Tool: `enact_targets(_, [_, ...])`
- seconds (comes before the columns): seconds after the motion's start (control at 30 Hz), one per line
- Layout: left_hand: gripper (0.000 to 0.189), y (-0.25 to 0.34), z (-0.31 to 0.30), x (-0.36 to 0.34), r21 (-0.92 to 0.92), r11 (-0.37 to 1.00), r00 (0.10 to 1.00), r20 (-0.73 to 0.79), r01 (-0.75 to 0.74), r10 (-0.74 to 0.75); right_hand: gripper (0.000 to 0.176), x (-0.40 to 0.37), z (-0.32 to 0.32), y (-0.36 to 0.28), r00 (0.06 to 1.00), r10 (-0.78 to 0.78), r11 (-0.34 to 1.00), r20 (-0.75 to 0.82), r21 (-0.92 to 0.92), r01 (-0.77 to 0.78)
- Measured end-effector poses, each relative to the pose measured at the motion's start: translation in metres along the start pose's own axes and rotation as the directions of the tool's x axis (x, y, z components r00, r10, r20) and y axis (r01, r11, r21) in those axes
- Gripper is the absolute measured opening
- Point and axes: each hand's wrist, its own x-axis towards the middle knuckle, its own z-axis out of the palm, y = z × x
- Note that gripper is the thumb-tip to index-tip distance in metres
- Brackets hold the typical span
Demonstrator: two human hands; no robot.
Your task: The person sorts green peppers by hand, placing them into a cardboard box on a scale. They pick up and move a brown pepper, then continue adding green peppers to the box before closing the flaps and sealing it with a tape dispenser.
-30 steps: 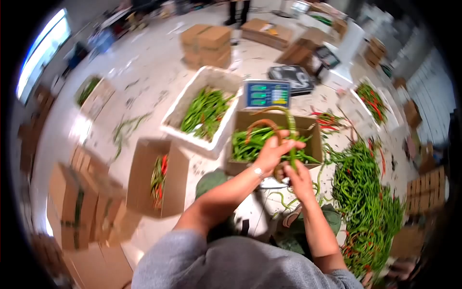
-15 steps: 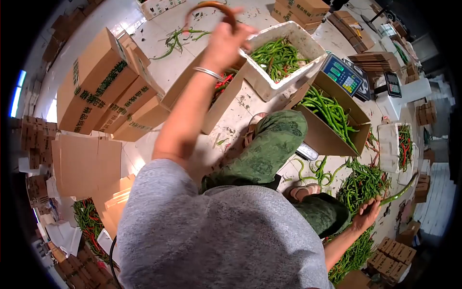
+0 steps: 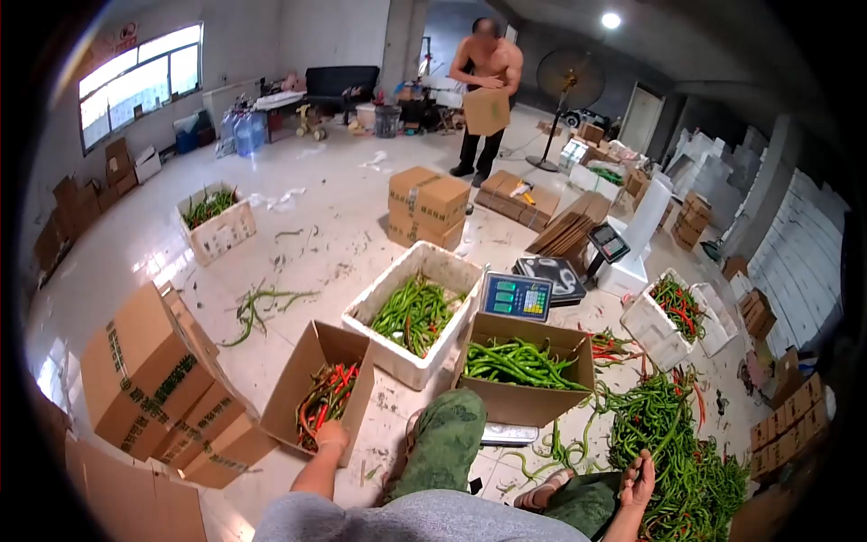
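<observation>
head view, littered tile floor (image 3: 348, 194), window (image 3: 143, 79), ceiling light (image 3: 611, 20)

Peppers (image 3: 519, 363) in boxes and across the floor (image 3: 312, 262) around the person's knees (image 3: 452, 425).
The open carton (image 3: 358, 415) stands ahead and to the left, peppers inside; the foam box (image 3: 384, 359) lies beyond it to the right, also holding peppers. Right of that, the filled carton (image 3: 524, 402) has the display panel (image 3: 517, 296) behind it. A pepper pile (image 3: 668, 443) spreads on the floor at right, closed cartons (image 3: 135, 379) stand at left, and another person (image 3: 488, 68) stands at the back.
</observation>
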Motion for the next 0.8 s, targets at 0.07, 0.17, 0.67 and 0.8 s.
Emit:
enact_targets(0.07, [0.034, 0.004, -0.008, 0.003, 0.009, 1.0, 1.0, 0.001, 0.012, -0.012, 0.022, 0.005, -0.01, 0.005, 0.998, -0.039, 0.994, 0.048, 0.104, 0.034])
enact_targets(0.17, [0.025, -0.009, 0.001, 0.005, -0.073, 0.997, 0.992, -0.117, 0.032, -0.04, 0.024, 0.007, -0.02, 0.005, 0.992, -0.034, 0.969, 0.119, 0.248, 0.003])
enact_targets(0.67, [0.058, 0.014, 0.046, -0.034, -0.217, 0.973, 0.997, -0.035, -0.081, 0.075, 0.025, 0.001, -0.015, 0.006, 0.99, -0.036, 0.923, 0.136, 0.383, -0.02])
enact_targets(0.8, [0.066, 0.004, -0.002, -0.084, -0.171, 0.938, 0.935, -0.247, -0.302, 0.256, 0.025, 0.001, -0.011, 0.006, 0.984, -0.028, 0.919, 0.176, 0.391, -0.044])
